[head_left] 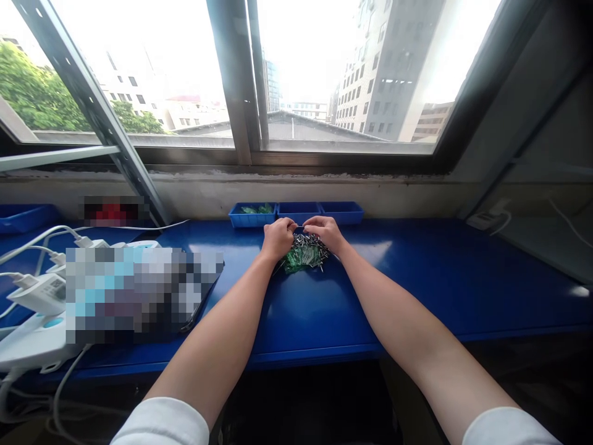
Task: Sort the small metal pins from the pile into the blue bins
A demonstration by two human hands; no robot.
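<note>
My left hand (278,238) and my right hand (325,231) are close together over the blue table, both closed in a pinch. A thin, shiny metal piece (299,225) shows between the fingertips; its exact kind is too small to tell. Just below the hands lies a heap of small black and silver metal pins (319,244), like rivets or screws. Green see-through plastic bags (302,258) lie at the near side of the heap, some with pieces showing inside. My fingers hide the heap's far edge in part.
Behind the hands stand three joined blue bins (299,211), the left one holding green bags (256,210). At left are a white power strip (34,337) with plugged-in chargers (41,293), cables and a blurred-out area. A metal shelf post (113,130) rises before the window.
</note>
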